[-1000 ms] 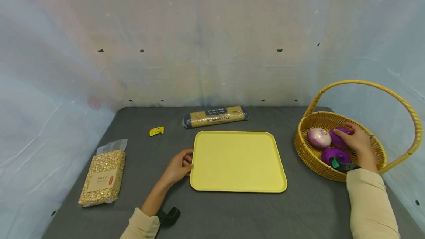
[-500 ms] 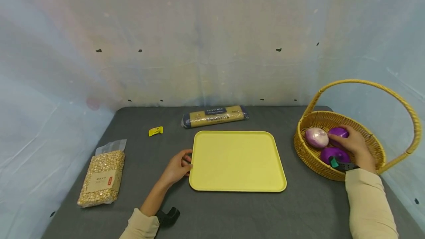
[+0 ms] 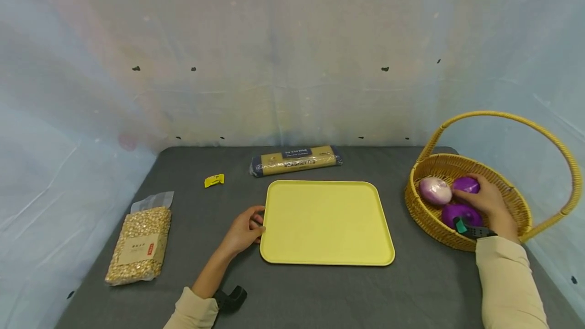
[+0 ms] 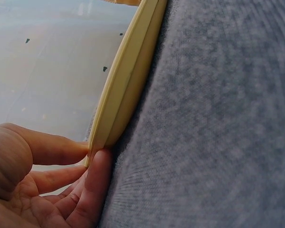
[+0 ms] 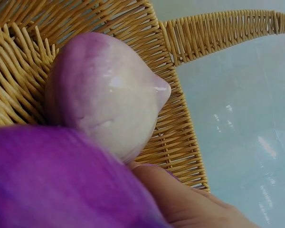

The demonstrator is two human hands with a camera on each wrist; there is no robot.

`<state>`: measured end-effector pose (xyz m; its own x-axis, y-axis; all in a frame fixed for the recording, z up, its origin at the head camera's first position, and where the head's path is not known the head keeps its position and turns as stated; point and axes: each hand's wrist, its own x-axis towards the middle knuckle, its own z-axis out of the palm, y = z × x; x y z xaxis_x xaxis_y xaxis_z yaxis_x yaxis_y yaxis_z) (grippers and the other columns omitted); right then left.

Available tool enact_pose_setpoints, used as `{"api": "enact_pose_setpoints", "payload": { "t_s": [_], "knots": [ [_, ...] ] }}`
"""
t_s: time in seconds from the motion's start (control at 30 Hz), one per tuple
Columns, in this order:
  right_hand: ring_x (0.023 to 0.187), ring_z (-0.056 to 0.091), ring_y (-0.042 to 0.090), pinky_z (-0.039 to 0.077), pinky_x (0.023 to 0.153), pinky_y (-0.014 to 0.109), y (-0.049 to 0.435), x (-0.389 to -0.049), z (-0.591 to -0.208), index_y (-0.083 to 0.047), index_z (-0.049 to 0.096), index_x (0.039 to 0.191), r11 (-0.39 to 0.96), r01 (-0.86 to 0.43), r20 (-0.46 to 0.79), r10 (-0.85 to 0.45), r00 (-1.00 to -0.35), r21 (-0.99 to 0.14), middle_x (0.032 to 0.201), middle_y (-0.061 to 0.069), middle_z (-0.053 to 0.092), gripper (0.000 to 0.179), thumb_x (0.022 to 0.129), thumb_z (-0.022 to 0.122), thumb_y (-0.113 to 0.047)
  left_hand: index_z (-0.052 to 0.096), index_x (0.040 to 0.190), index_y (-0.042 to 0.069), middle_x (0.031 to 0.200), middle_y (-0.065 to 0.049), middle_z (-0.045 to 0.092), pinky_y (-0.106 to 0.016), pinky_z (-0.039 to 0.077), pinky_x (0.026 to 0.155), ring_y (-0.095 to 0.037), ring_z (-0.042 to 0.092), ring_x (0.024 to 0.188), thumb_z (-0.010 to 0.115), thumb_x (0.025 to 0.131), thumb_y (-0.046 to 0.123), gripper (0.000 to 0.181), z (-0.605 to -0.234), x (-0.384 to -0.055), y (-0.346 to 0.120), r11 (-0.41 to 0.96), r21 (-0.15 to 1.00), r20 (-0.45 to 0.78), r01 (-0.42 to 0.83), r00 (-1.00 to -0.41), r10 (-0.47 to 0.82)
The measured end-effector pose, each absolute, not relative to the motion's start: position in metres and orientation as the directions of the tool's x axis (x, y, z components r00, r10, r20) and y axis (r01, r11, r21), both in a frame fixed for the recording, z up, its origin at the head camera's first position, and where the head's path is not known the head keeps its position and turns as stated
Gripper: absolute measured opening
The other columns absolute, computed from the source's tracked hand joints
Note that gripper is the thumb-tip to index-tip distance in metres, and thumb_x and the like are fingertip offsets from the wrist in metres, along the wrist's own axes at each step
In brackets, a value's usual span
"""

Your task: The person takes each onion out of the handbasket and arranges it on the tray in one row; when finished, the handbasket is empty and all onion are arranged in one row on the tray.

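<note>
Calling it early days: the glossy, round, deep-purple onion-like piece (image 3: pixel 466 184) sits in the oval golden wicker basket (image 3: pixel 420 217), with the bare right hand (image 3: pixel 488 198) curled over it, thumb on the near side. Can't tell how firm that hold is, the fingertips are hidden. Its deep-purple twin (image 3: pixel 458 213) sits closer to the person, and a shiny purple-and-white bulb (image 3: pixel 435 190) is on the left. So the grasp seems about done, lifting isn't, and all three are in the basket. Mind the raised rim; the tall woven handle (image 3: pixel 498 113) arches off right, so the left side looks roomier. Gray cloth (image 3: pixel 409 263) separates the basket from the flat yellow rectangular tray (image 3: pixel 326 222), whose left rim the bare left hand (image 3: pixel 242 230) pinches. The gold-and-navy spaghetti pack (image 3: pixel 296 160) lies just past its far edge.
</note>
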<state>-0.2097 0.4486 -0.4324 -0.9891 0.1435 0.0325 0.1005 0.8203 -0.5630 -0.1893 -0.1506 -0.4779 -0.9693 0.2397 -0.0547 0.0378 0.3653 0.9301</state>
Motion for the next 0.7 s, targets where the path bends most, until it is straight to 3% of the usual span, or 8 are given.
{"api": "enact_pose_setpoints", "payload": {
  "t_s": [0.2,0.43,0.7],
  "knots": [
    [0.103,0.040,0.054,0.039,0.080,0.066,0.450,-0.209,-0.434,0.012,0.027,0.135,0.821,0.121,0.033,0.167,-0.985,-0.558,0.121,0.041,0.036,0.079,0.087,0.061,-0.041,0.047,0.131,-0.002,0.093,-0.014,0.052,-0.030,0.052,0.050,-0.019,0.058,0.067,0.060,0.082,-0.008,0.051,-0.477,-0.190,-0.151,0.361,0.931,-0.045,0.047,-0.969,0.245],
    [0.111,0.037,0.053,0.036,0.084,0.066,0.443,-0.210,-0.427,0.006,0.025,0.142,0.741,0.120,0.067,0.217,-0.974,-0.661,0.130,0.039,0.033,0.082,0.085,0.064,-0.039,0.049,0.131,0.001,0.092,-0.012,0.053,-0.030,0.052,0.051,-0.018,0.056,0.068,0.062,0.082,-0.008,0.051,-0.479,-0.189,-0.151,0.370,0.928,-0.049,0.039,-0.973,0.226],
    [0.115,0.035,0.055,0.033,0.088,0.069,0.435,-0.217,-0.412,0.002,0.022,0.145,0.762,0.070,0.128,0.197,-0.972,-0.644,0.134,0.039,0.031,0.082,0.087,0.062,-0.039,0.047,0.132,0.001,0.094,-0.013,0.052,-0.031,0.052,0.052,-0.019,0.057,0.069,0.061,0.083,-0.007,0.051,-0.478,-0.189,-0.153,0.367,0.930,-0.060,0.030,-0.971,0.232]
  ]
}}
